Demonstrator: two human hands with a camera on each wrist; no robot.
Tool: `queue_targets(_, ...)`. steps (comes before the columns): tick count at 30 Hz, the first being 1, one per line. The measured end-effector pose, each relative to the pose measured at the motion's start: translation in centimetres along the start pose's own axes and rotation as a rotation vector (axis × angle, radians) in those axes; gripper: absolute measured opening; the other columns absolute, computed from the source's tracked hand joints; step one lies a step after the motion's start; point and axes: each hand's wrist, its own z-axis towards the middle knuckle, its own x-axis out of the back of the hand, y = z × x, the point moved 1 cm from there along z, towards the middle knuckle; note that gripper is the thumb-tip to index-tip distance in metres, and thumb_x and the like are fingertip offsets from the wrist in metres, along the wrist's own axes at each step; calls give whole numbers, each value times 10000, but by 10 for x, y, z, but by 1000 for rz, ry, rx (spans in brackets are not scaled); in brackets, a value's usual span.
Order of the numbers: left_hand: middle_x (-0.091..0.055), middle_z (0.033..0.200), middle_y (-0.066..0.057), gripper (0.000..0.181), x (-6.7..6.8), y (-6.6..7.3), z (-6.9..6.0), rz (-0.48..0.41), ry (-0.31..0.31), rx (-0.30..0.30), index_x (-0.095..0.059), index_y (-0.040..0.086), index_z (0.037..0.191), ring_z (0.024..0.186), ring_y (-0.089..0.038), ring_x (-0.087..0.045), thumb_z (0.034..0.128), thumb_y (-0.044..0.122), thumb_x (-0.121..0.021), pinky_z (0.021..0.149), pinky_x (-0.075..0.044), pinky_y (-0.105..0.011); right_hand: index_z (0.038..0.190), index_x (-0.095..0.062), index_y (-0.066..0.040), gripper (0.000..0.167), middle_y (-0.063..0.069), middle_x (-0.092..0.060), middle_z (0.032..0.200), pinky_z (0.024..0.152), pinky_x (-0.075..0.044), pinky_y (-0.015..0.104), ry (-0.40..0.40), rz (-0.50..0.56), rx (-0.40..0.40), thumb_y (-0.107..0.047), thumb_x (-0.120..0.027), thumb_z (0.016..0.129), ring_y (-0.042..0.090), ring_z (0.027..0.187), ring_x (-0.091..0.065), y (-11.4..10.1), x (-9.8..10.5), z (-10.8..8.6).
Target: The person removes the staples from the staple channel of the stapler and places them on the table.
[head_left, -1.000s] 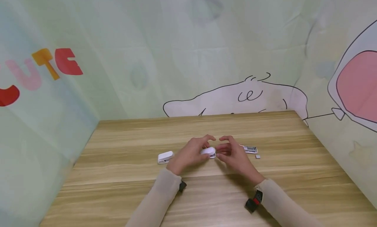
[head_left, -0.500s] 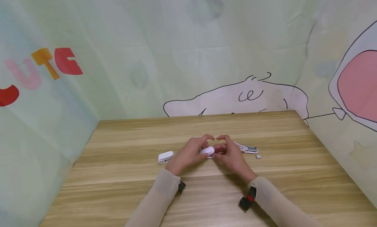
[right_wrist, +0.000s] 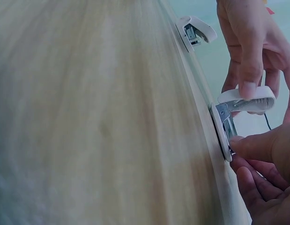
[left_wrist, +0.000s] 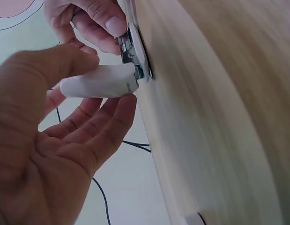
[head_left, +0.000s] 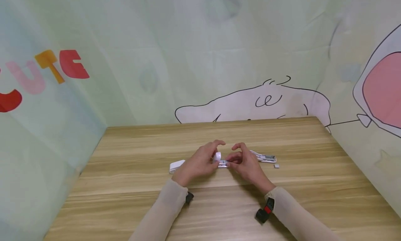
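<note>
A small white stapler [head_left: 223,163] lies on the table between both hands, its cover swung up and the metal magazine bare. My left hand [head_left: 198,162] pinches that raised cover [left_wrist: 100,82] between thumb and fingers, as the left wrist view shows. At the front end of the base, my right hand [head_left: 248,167] pinches with its thumb and fingers [right_wrist: 252,149]. The right fingertips partly hide this end. Whether staples sit in the magazine is too small to tell.
A second white stapler [head_left: 176,166] lies left of my left hand. Right of my right hand lies another stapler [head_left: 267,158] with its metal tray exposed, and a small grey staple strip [head_left: 276,166] beside it. Printed cloth walls [head_left: 150,60] border the wooden table [head_left: 141,206].
The cover of the middle stapler has swung up and back toward the left with my left hand. My right hand has moved slightly left, onto the stapler's front end.
</note>
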Motion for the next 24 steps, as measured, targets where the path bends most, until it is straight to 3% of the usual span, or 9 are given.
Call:
queue_targets(6,-634,936,-50,617,1,-4,-4,23,42,-24,-496,111,1496,813,-156,-566,927,-53,-670,772,-515,-289,1270,-515,-32,521,149,-837,1069,840,-636,289,7,-14,9,48,-841,871,221,943,-802,0,0,0)
queue_targets(13,-706,1309,-113,599,-10,5,3,5,27,-48,-503,145,1514,1168,-259,-691,971,70,-744,1031,-579,-438,1240,-526,-21,498,162,-836,1047,831,-641,287,28,-24,11,72,-834,860,235,940,-808,2,2,-1)
queue_targets(18,-771,1163,-90,558,-17,9,10,36,34,-80,-509,152,1481,1017,-214,-711,985,82,-754,954,-581,-382,1233,-525,-24,495,162,-836,1048,814,-621,237,19,-19,15,73,-833,859,216,933,-805,2,1,0)
queue_targets(24,-765,1136,-102,584,-15,9,9,-2,56,-60,-511,148,1495,1007,-219,-704,977,44,-759,972,-585,-399,1223,-527,-47,496,138,-841,1038,801,-588,191,14,-18,15,56,-845,856,193,923,-797,1,1,0)
